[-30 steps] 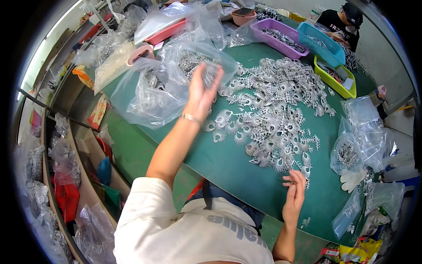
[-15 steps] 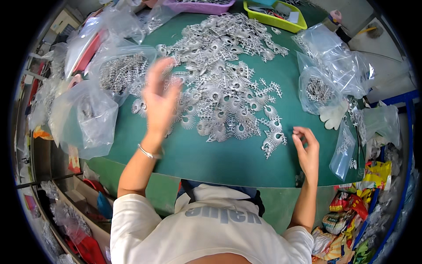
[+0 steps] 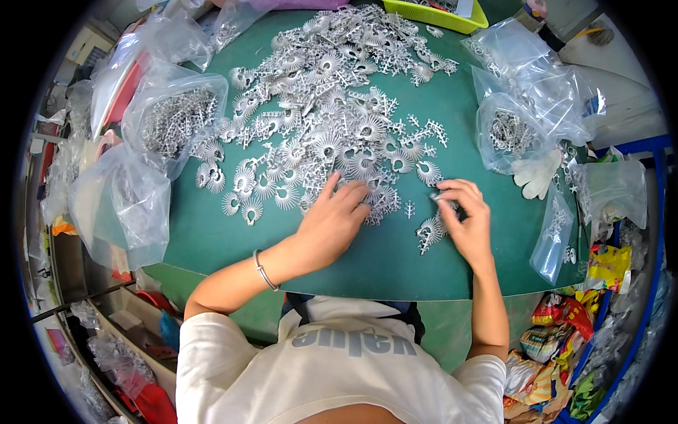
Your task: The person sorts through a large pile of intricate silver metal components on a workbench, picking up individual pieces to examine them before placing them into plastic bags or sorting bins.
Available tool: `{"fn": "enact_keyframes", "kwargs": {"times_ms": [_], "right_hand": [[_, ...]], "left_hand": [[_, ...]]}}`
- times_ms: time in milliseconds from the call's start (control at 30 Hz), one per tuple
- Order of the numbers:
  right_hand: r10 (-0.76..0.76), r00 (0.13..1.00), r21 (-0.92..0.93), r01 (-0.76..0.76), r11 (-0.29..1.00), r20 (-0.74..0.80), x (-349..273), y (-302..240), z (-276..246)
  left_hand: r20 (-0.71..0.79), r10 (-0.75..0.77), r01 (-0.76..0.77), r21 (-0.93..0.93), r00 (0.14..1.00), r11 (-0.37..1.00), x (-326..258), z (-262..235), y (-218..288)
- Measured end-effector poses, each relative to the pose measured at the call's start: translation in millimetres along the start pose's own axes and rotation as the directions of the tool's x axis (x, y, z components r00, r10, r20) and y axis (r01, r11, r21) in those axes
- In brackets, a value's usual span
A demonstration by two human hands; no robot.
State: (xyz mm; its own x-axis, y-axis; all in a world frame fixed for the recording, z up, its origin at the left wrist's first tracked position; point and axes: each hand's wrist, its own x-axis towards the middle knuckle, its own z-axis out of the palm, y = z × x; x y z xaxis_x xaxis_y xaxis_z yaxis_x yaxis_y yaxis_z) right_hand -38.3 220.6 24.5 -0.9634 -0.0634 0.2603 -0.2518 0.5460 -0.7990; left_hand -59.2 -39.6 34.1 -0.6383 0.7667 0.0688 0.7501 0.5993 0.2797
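Note:
A big heap of small silver fan-shaped metal parts [image 3: 332, 113] covers the middle of a green table [image 3: 395, 261]. My left hand [image 3: 332, 219] lies on the near edge of the heap, fingers spread over several parts. My right hand [image 3: 462, 215] is curled around a few silver parts, with a small cluster of them [image 3: 429, 233] lying just left of it. A thin bangle sits on my left wrist [image 3: 263, 270].
Clear plastic bags holding more silver parts stand at the left [image 3: 173, 120] and right [image 3: 512, 131]. An empty bag [image 3: 116, 205] lies at the table's left edge. A white glove [image 3: 538, 173] rests at the right. A yellow tray [image 3: 441, 10] sits at the back.
My left hand has come down from the bags at the left onto the heap of parts. My right hand stays at the right edge of the heap. The view has tilted down.

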Motion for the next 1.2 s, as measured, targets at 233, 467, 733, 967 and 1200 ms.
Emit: {"fn": "enact_keyframes", "kwargs": {"times_ms": [233,467,733,967,1200], "right_hand": [[0.441,0.897,0.802,-0.28,0.528,0.023,-2.4,10.7,-22.8],[0.225,0.967,-0.098,-0.237,0.967,-0.118,9.9,-9.9,-15.5],[0.0,0.988,-0.459,-0.07,0.885,-0.152,22.6,-0.1,-12.0],[0.12,0.992,-0.465,-0.12,0.877,-0.03,19.2,25.4,-18.1],[0.178,0.969,-0.122,-0.2,0.972,-0.168,38.4,26.2,-28.0]], "left_hand": [[-0.197,0.068,-0.076,-0.031,0.978,0.997,22.1,15.4,17.7],[-0.218,0.232,-0.276,-0.198,0.948,0.941,-6.5,18.8,20.6],[-0.19,0.312,-0.359,-0.312,0.931,0.88,-12.4,21.0,29.2],[0.079,0.112,-0.082,-0.312,0.99,0.946,34.0,-20.5,12.0],[-0.002,0.085,-0.085,0.049,0.996,0.995,66.6,0.1,-15.5]]}}
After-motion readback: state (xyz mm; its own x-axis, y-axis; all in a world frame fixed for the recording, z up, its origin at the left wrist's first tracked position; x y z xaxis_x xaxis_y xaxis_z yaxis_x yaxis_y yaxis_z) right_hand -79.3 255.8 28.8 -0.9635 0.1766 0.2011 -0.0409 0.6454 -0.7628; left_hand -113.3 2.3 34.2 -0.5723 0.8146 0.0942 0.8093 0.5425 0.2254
